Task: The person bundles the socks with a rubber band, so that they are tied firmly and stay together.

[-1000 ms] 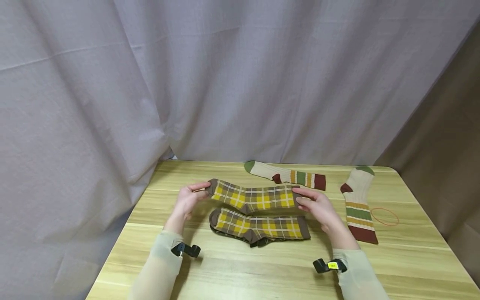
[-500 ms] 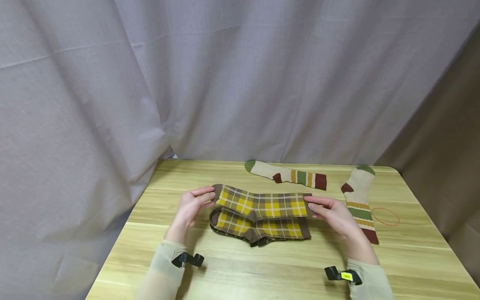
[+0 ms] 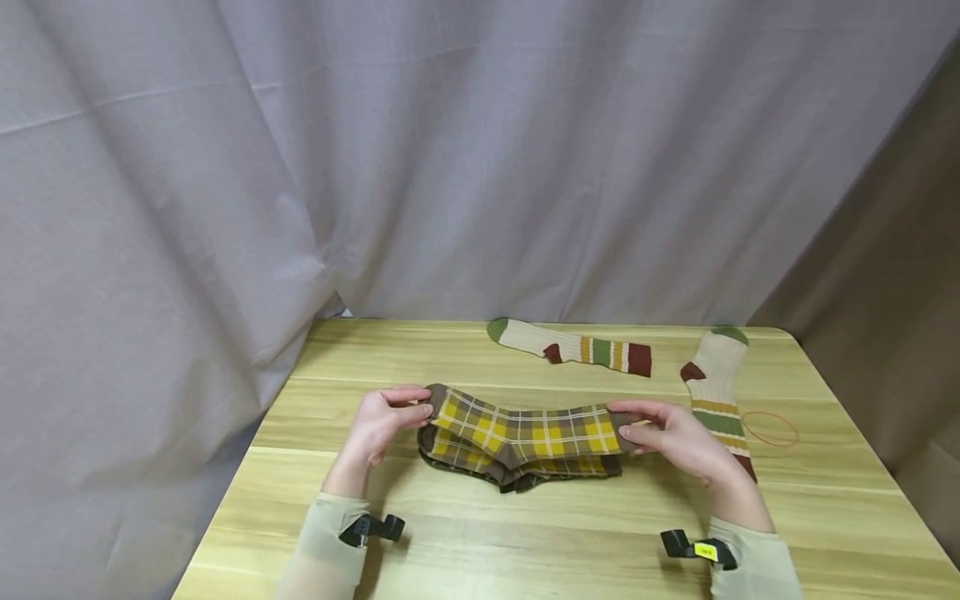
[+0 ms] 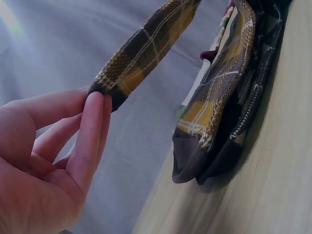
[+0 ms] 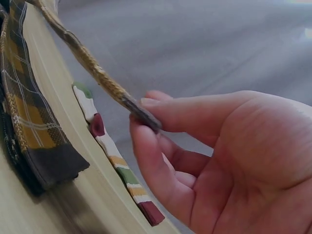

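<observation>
A brown and yellow plaid sock (image 3: 525,429) is stretched level between both hands, raised off the table. My left hand (image 3: 378,423) pinches its toe between thumb and fingers; my right hand (image 3: 678,442) pinches the brown cuff at the other end. Beneath it lie more plaid socks, stacked flat, the top one a matching plaid sock (image 4: 214,102) with a dark one under it. In the head view the raised sock overlaps most of that stack. The right wrist view shows a gap between the held sock and the stacked cuff (image 5: 56,163).
One cream striped sock (image 3: 570,345) lies along the back of the wooden table (image 3: 480,550). Another cream striped sock (image 3: 716,375) lies at the right, its cuff partly behind my right arm. Beside it is a thin orange loop (image 3: 772,428). Grey curtain (image 3: 480,167) hangs behind the table.
Both hands have brought the held plaid sock toward me and a little right, from behind the stack to over it. The grip at each end is the same.
</observation>
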